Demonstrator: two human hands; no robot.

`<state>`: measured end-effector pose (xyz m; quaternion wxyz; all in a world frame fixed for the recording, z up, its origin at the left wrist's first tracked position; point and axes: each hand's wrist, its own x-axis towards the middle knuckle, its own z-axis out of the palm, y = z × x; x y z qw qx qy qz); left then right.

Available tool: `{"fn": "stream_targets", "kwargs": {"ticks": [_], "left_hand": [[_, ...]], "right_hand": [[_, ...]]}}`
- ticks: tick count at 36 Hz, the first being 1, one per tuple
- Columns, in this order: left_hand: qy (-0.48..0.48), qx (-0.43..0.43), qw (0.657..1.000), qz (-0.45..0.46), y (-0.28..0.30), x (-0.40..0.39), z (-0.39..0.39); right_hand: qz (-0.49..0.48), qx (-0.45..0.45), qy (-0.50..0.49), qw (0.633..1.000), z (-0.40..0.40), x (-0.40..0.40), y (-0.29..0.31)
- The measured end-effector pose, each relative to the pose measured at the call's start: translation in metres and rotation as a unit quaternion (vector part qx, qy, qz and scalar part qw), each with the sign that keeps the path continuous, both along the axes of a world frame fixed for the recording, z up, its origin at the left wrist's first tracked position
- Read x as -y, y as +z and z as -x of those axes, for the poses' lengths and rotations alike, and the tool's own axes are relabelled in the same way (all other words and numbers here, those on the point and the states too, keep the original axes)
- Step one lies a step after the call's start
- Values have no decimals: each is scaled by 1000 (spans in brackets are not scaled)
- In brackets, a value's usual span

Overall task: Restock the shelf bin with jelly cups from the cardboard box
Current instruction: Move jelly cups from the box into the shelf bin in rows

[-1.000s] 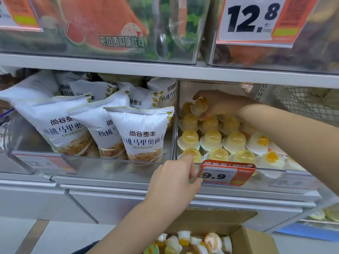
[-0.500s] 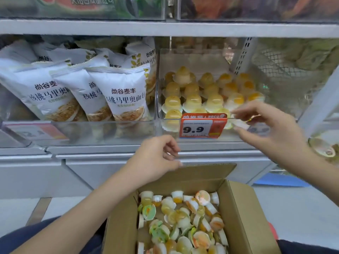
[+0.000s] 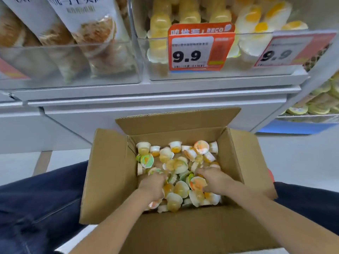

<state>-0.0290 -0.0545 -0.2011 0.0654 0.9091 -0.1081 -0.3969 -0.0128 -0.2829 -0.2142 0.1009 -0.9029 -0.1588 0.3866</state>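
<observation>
The orange price tag (image 3: 200, 49) on the clear shelf bin (image 3: 229, 70) reads "9.9"; a second tag (image 3: 291, 50) to the right reads the same. White snack bags (image 3: 77, 24) stand in the left bin. Near me, in the open cardboard box (image 3: 108, 173), my left hand (image 3: 153, 186) and right hand (image 3: 213, 178) are dug into loose jelly cups (image 3: 176, 162). Their fingers are buried, so I cannot tell the grip. More cups (image 3: 159, 24) fill the bin.

The single head view looks steeply down and forward from above the person's lap, close over the open cardboard box (image 3: 110, 173) that fills the lower middle. The shelf bin (image 3: 238, 74) sits near at the top edge, cut off above.
</observation>
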Motion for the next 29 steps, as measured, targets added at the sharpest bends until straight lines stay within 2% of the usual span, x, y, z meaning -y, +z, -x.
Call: {"fn": "stream_targets", "kwargs": {"ticks": [4,8,11,16,20,29], "left_hand": [[65,-40,997,20,-27,-1,8],[138,23,989,54,-41,-1,-2],[216,53,969,112,-51,6,-16],[302,43,934,184,-65,29,-39],[340,12,923,179,-81,49,-48],[351,10,927,129,-102,67,-52]], "right_hand": [[-17,-10,-69,997,0,8,-29],[-60,11,-181,982,-7,18,-46],[-76,12,-210,975,-14,20,-56],[-89,13,-252,963,-23,10,-69],[-99,27,-273,956,-27,-6,-82],[-76,40,-338,937,-24,-24,-101]]}}
